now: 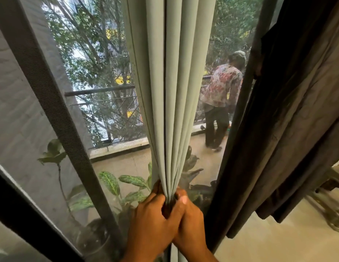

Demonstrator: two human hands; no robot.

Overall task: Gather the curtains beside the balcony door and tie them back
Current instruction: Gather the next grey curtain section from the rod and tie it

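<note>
While left hand (151, 214) and right hand (189, 214) both clamp fingers around the gathered grey-green curtain (174, 91) hanging mid-doorway against the mesh screen (108, 91), no tie is visible, so freeing one hand likely lets pleats fan out again.

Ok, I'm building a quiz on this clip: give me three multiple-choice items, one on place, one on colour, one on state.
1. Where do the hands grip the light curtain? A top, B gathered lower part, C hem on the floor
2. What colour is the curtain at right? A dark brown-grey, B white, C red
3. How are the folds? A spread flat, B bunched, C tied

B: left hand and right hand clasp it low.
A: that fabric is dark.
B: pleats converge; no tie shows.
</note>
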